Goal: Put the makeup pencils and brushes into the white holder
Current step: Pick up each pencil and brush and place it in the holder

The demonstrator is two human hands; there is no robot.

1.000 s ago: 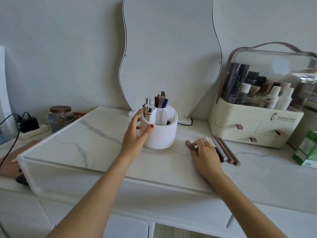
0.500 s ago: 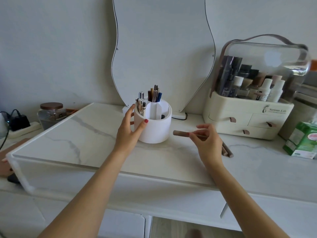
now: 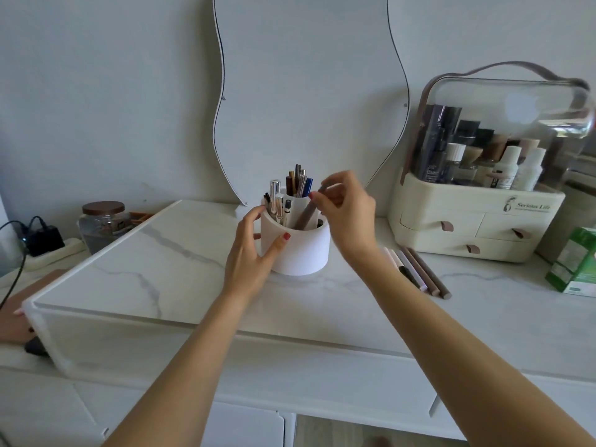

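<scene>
1. Right now the left hand point(image 3: 254, 250) is wrapped around the left side of the white holder point(image 3: 298, 250), thumb on the front wall and fingers behind, steadying it on the marble-patterned tabletop point(image 3: 167, 275).
2. Her right hand point(image 3: 346, 214) is pinched on the upper end of a brown pencil point(image 3: 304, 216), which leans with its lower end already inside the holder's front compartment.
3. Standing upright in the other compartments are several pens and pencils point(image 3: 298, 183), along with a silver tube point(image 3: 274, 200) on the left side.
4. Four more pencils point(image 3: 416, 269) lie side by side on the tabletop, to the right of the holder and partly hidden by the right forearm.
5. Behind them sits a cream cosmetics organiser point(image 3: 477, 221) with a clear lid, bottles inside.
6. A wavy-edged mirror point(image 3: 309, 91) leans on the wall behind the holder.
7. Off to the left stands a glass jar point(image 3: 103, 224) with a brown lid.
</scene>
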